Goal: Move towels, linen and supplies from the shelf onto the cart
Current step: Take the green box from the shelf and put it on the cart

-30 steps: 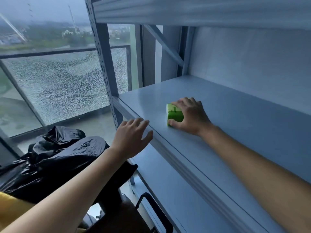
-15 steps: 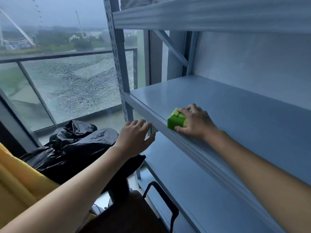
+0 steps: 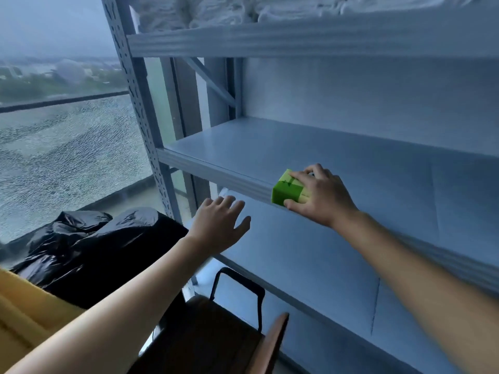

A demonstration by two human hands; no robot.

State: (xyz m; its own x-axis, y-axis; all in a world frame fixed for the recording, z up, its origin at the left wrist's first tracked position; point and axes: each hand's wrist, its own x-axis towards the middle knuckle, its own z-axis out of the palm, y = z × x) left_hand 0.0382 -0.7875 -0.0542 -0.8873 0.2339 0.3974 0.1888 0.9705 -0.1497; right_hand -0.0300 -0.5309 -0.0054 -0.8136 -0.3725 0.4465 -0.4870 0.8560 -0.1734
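Green and small, the rectangular box [image 3: 285,190] is at the very front lip of the pale blue-grey metal shelf [image 3: 270,149], its near corner reaching out over the edge. The right grip [image 3: 318,198] is curled on it from the right, fingers across the top and thumb against the near side, pinching the box between them. Holding it at the lip looks like a way to bring it off the board without reaching deep.

The left grip [image 3: 219,222] hangs just below the shelf edge, left of the box. Its fingers are spread and it holds nothing and touches nothing I can see. It is probably placed there to receive or steady the box as it comes off.

White folded towels [image 3: 216,12] are stacked on the board above, not yet taken. Below the arms a dark brown surface with a black loop handle [image 3: 216,333] stands near the rack, and I cannot tell whether it is the cart. A crumpled black plastic bag [image 3: 89,244] lies by the cracked window pane [image 3: 67,163].
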